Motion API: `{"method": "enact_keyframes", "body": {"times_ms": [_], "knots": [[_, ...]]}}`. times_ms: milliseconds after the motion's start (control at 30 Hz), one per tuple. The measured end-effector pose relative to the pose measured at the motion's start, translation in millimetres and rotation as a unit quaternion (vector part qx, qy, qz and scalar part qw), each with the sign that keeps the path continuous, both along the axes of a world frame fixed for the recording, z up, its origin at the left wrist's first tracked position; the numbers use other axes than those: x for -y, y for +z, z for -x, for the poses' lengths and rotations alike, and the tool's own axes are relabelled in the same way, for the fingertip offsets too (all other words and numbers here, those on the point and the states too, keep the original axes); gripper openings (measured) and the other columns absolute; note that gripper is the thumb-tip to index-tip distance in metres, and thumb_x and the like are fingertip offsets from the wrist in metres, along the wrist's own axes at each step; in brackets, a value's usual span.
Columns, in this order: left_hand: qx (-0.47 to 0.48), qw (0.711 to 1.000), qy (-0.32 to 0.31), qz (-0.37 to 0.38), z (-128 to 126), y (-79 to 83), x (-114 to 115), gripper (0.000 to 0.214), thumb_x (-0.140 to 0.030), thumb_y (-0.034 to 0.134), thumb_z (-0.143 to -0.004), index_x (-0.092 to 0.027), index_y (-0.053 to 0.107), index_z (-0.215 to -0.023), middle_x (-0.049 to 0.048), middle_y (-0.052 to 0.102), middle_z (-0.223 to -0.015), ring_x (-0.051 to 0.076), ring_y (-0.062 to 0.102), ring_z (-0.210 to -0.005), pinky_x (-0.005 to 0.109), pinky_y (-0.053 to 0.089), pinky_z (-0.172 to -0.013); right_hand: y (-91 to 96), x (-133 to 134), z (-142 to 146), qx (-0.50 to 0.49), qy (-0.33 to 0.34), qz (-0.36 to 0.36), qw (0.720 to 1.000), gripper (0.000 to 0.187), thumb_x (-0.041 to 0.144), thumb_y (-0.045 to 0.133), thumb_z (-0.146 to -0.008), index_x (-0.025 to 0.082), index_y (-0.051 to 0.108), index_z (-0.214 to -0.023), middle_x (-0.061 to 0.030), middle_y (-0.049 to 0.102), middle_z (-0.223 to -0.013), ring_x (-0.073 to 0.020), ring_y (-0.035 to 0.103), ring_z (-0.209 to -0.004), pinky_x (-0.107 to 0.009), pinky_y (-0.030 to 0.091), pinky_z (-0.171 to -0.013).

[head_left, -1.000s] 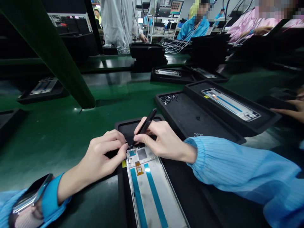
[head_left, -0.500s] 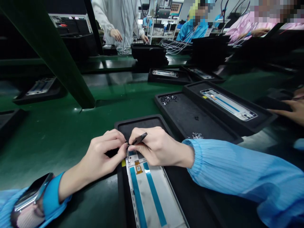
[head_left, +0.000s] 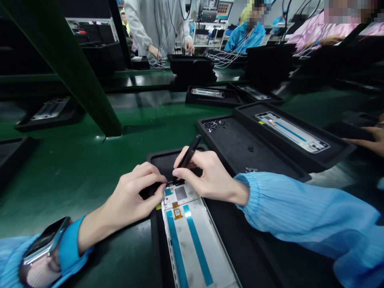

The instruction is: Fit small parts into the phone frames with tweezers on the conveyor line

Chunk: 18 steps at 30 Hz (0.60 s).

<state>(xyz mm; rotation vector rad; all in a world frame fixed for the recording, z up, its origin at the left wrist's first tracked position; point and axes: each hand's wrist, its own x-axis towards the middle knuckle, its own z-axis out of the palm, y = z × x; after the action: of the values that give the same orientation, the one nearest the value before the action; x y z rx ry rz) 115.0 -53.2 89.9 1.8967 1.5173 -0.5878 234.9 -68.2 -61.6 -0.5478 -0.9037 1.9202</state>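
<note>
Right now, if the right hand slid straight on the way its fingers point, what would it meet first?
Probably the left hand, whose fingertips sit ahead of the right hand over the top end of the phone frame; the gap looks slight, though depth is unclear.

An electronics assembly line in a factory: a long green tabletop [head_left: 75, 168] carries black trays [head_left: 240, 148] of phone frames [head_left: 292, 132], with smocked workers [head_left: 246, 36] at the far edge.

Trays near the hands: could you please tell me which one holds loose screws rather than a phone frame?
The black tray right of the right hand: screws lie in its far corner; its neighbours hold phone frames.
</note>
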Motion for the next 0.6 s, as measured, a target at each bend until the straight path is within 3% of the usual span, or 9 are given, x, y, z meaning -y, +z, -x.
{"method": "enact_keyframes", "body": {"times_ms": [200,400,600], "knots": [[-0.005,1.0,0.005,0.0,1.3,-0.1,1.1,0.012,-0.011,0.053,-0.079,-0.013,0.065,-0.081,0.0052,0.062,-0.077,0.016,0.058,-0.073,0.027,0.048,-0.063,-0.5,1.7,2.2,0.005,-0.025,-0.013,1.0,0.006,0.018,0.057,-0.081,0.013,0.055,-0.077,-0.0007,0.057,-0.07,-0.0098,0.056,-0.058,-0.021,0.047,-0.056],[0.005,1.0,0.01,0.001,1.6,-0.2,1.2,0.011,-0.01,0.054,-0.078,-0.013,0.064,-0.081,0.0043,0.062,-0.076,0.016,0.057,-0.073,0.028,0.048,-0.064,-1.0,1.5,2.0,0.028,-0.077,-0.092,0.992,0.005,0.016,0.059,-0.079,0.013,0.057,-0.076,-0.0015,0.06,-0.071,-0.0109,0.058,-0.064,-0.021,0.047,-0.061],[0.0,1.0,0.01,-0.001,2.3,-1.0,2.3,0.011,-0.011,0.055,-0.078,-0.013,0.064,-0.081,0.004,0.062,-0.077,0.015,0.058,-0.074,0.028,0.048,-0.066,-1.3,2.2,2.0,0.036,-0.082,-0.087,0.992,0.005,0.015,0.059,-0.079,0.012,0.057,-0.076,-0.0015,0.059,-0.071,-0.0098,0.058,-0.062,-0.019,0.047,-0.058]]}}
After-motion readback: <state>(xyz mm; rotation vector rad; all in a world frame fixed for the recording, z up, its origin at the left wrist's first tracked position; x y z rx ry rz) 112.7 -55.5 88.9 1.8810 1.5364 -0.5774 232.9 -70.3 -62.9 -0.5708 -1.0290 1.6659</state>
